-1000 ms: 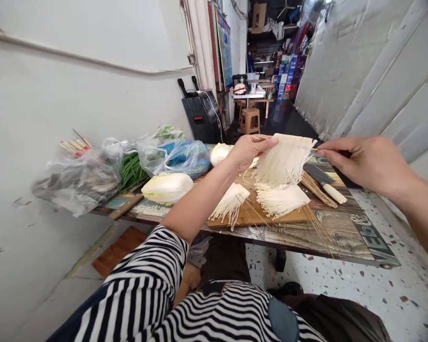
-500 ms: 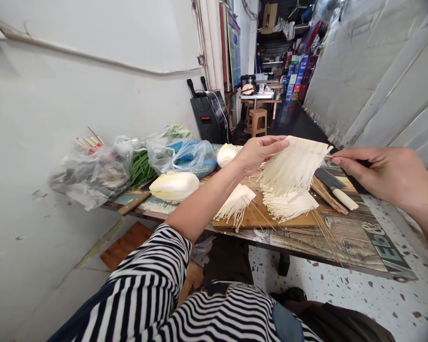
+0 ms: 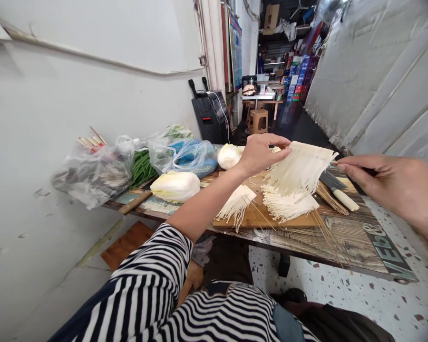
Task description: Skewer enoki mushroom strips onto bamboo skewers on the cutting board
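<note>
A flat fan of enoki mushrooms (image 3: 303, 164) hangs with its stems down above the wooden cutting board (image 3: 249, 221). My left hand (image 3: 266, 152) pinches its upper left corner. At the upper right corner, my right hand (image 3: 381, 178) pinches the end of a thin skewer that meets the mushrooms. Below on the board lie a larger pile of enoki (image 3: 288, 204) and a smaller fan (image 3: 237, 204), both with skewers in or against them. More thin skewers (image 3: 328, 232) lie loose across the table's front edge.
A knife (image 3: 344, 198) lies on the right beside a bundle of sticks (image 3: 330, 199). Pale cabbages (image 3: 175, 186), green stalks (image 3: 142, 166) and plastic bags (image 3: 189, 156) stand on the left, against the wall. A black speaker (image 3: 212, 114) is behind the table.
The hanging enoki fan has moved slightly right and down, along with both hands. Things on the table are where they were.
</note>
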`<state>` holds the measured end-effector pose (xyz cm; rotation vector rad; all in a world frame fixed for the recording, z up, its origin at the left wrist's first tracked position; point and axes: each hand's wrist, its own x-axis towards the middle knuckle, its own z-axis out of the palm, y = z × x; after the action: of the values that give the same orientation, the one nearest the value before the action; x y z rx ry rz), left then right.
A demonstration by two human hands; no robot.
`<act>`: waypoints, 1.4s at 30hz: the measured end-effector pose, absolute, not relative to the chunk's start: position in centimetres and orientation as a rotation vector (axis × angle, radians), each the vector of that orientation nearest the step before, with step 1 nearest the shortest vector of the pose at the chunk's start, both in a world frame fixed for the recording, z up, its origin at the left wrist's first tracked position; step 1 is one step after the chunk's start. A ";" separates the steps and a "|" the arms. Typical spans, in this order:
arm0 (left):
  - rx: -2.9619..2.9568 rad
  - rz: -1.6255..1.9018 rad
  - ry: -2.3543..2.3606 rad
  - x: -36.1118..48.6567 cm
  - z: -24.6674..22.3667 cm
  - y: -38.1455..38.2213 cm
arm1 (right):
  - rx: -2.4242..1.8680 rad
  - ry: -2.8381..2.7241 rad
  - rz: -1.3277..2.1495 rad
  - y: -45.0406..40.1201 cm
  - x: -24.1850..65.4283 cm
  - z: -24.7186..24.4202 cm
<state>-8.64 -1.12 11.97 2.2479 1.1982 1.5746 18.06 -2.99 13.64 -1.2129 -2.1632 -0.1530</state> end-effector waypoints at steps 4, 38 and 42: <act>2.195 1.559 1.186 -8.3 12.1 -1.2 | -1.136 -2.195 -0.220 -3.3 18.3 13.5; 2.176 1.253 1.247 -7.4 12.4 -0.6 | -1.201 -2.130 -0.134 -4.0 18.1 12.3; 2.189 1.239 1.271 -7.4 12.6 -0.8 | -1.183 -2.128 -0.136 -4.0 18.2 12.3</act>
<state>-7.36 -0.79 12.61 2.1885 1.2706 1.2395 18.22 -3.96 12.27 -1.1832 -2.1282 -0.1356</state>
